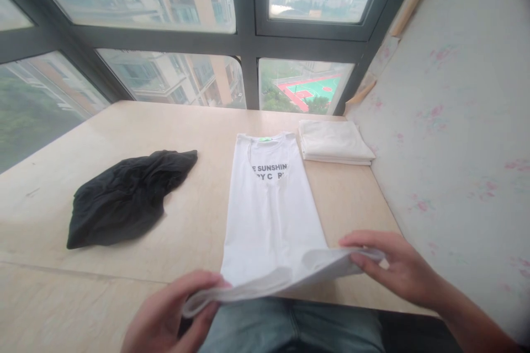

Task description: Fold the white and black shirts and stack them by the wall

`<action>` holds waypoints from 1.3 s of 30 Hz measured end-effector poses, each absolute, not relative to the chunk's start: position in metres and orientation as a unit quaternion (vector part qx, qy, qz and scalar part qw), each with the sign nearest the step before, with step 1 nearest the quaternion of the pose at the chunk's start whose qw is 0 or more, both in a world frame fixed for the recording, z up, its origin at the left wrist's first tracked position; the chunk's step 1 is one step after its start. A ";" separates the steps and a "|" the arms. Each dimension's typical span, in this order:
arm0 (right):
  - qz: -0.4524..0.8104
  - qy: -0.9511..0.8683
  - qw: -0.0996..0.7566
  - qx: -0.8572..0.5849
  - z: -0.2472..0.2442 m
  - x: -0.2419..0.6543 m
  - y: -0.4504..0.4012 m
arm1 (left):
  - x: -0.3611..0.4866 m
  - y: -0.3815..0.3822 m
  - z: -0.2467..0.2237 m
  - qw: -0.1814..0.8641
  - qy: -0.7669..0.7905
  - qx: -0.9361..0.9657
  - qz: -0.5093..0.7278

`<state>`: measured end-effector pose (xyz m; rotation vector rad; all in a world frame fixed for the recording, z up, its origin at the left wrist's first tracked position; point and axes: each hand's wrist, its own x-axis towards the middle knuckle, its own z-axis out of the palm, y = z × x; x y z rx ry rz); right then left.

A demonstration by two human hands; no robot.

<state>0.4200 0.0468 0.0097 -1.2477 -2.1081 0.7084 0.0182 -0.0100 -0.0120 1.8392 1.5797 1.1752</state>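
Observation:
A white T-shirt (269,215) with dark printed letters lies on the wooden surface, its sides folded inward and its collar toward the window. My left hand (178,309) pinches the hem at its left corner, near the front edge of the surface. At the opposite corner my right hand (389,265) grips the same hem between thumb and fingers. Between both hands the hem is lifted a little and sags in the middle, while the upper part of the shirt rests flat.
A crumpled black garment (124,198) lies to the left on the wooden surface (207,121). Folded white cloths (335,143) are stacked at the back right, close to the flowered wall (464,121). Dark window frames (248,44) rise behind the surface.

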 end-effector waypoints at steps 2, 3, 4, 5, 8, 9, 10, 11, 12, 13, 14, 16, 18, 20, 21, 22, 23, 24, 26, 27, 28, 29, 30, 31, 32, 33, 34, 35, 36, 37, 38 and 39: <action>0.344 -0.742 0.308 -0.485 0.004 0.410 0.102 | 0.021 0.058 -0.011 0.250 0.568 0.654 0.433; 0.376 -0.711 0.315 -0.504 -0.003 0.402 0.130 | 0.024 0.093 -0.014 0.277 0.569 0.642 0.433; 0.402 -0.684 0.317 -0.520 -0.013 0.393 0.157 | 0.026 0.127 -0.021 0.307 0.574 0.624 0.431; 0.414 -0.659 0.316 -0.543 -0.025 0.383 0.182 | 0.028 0.156 -0.030 0.344 0.581 0.617 0.403; 0.392 -0.606 0.307 -0.620 -0.066 0.361 0.231 | 0.028 0.211 -0.061 0.360 0.610 0.610 0.355; 0.381 -0.598 0.308 -0.634 -0.079 0.358 0.238 | 0.027 0.218 -0.071 0.357 0.618 0.607 0.348; 0.372 -0.594 0.311 -0.642 -0.091 0.357 0.242 | 0.024 0.220 -0.080 0.356 0.624 0.604 0.345; 0.366 -0.591 0.315 -0.646 -0.101 0.357 0.242 | 0.022 0.219 -0.087 0.356 0.627 0.602 0.342; 0.361 -0.590 0.320 -0.647 -0.109 0.359 0.241 | 0.020 0.217 -0.092 0.359 0.627 0.601 0.342; 0.358 -0.589 0.325 -0.647 -0.115 0.361 0.239 | 0.018 0.213 -0.095 0.362 0.626 0.600 0.342; 0.356 -0.589 0.330 -0.646 -0.119 0.364 0.236 | 0.017 0.210 -0.097 0.365 0.625 0.599 0.343; 0.352 -0.590 0.340 -0.641 -0.122 0.368 0.233 | 0.016 0.206 -0.097 0.367 0.624 0.594 0.351; 0.349 -0.597 0.352 -0.631 -0.121 0.371 0.232 | 0.015 0.205 -0.094 0.365 0.623 0.590 0.362; 0.343 -0.610 0.362 -0.615 -0.117 0.372 0.235 | 0.014 0.208 -0.090 0.357 0.620 0.589 0.375; 0.338 -0.617 0.366 -0.609 -0.116 0.372 0.238 | 0.014 0.210 -0.088 0.351 0.619 0.591 0.379; 0.331 -0.623 0.369 -0.605 -0.115 0.371 0.241 | 0.013 0.213 -0.087 0.343 0.620 0.594 0.381; 0.321 -0.629 0.369 -0.605 -0.114 0.369 0.244 | 0.012 0.217 -0.087 0.333 0.622 0.598 0.381; 0.309 -0.633 0.368 -0.607 -0.115 0.367 0.248 | 0.012 0.220 -0.088 0.321 0.626 0.603 0.376; 0.277 -0.640 0.361 -0.619 -0.117 0.362 0.253 | 0.013 0.226 -0.093 0.294 0.639 0.615 0.357; 0.258 -0.644 0.358 -0.624 -0.119 0.359 0.254 | 0.015 0.228 -0.095 0.277 0.647 0.621 0.345; 0.238 -0.651 0.356 -0.627 -0.119 0.357 0.254 | 0.018 0.228 -0.096 0.255 0.656 0.627 0.334; 0.218 -0.659 0.354 -0.627 -0.120 0.354 0.252 | 0.022 0.226 -0.097 0.228 0.664 0.634 0.324; 0.199 -0.668 0.354 -0.624 -0.119 0.350 0.248 | 0.028 0.222 -0.096 0.197 0.669 0.643 0.317; 0.182 -0.678 0.353 -0.618 -0.118 0.346 0.242 | 0.036 0.217 -0.095 0.166 0.670 0.653 0.311; 0.170 -0.688 0.352 -0.611 -0.117 0.341 0.236 | 0.046 0.211 -0.093 0.138 0.665 0.667 0.305; 0.164 -0.698 0.351 -0.602 -0.116 0.335 0.228 | 0.057 0.204 -0.092 0.116 0.655 0.685 0.297; 0.159 -0.713 0.346 -0.589 -0.116 0.329 0.221 | 0.068 0.196 -0.091 0.104 0.640 0.705 0.288; 0.152 -0.733 0.334 -0.573 -0.116 0.321 0.214 | 0.080 0.189 -0.091 0.094 0.620 0.730 0.271; 0.142 -0.757 0.314 -0.556 -0.117 0.314 0.207 | 0.090 0.183 -0.093 0.083 0.600 0.757 0.245; 0.129 -0.781 0.288 -0.539 -0.119 0.307 0.202 | 0.099 0.178 -0.097 0.069 0.584 0.779 0.216; 0.113 -0.803 0.258 -0.525 -0.121 0.302 0.198 | 0.105 0.175 -0.101 0.056 0.573 0.796 0.187; 0.097 -0.819 0.230 -0.516 -0.124 0.297 0.196 | 0.109 0.173 -0.107 0.044 0.569 0.806 0.161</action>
